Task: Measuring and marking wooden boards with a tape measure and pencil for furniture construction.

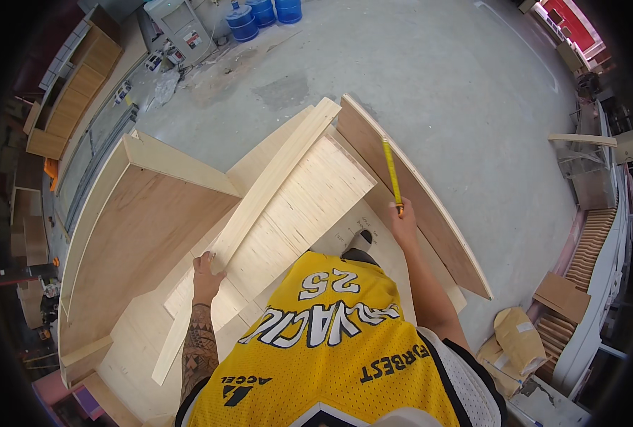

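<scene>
In my right hand [403,225] is a tape measure, mostly hidden by my fingers. Its yellow blade [392,171] is drawn out and reaches the top edge of an upright plywood panel [416,192] on the right. My left hand [207,279] grips a long pale wooden strip [274,178], with the thumb on one side and the fingers on the other. The strip slants across a light plywood board [309,196]. To the left of that board stands another upright plywood panel [146,220] with a thick edge.
Under my feet lies a plywood base [142,334]. Blue water jugs [242,23] and a white water dispenser [178,28] stand at the back. Metal lengths [102,164] lie on the far left. Slatted wooden pieces [588,249] and a brown paper bag [519,340] are at the right.
</scene>
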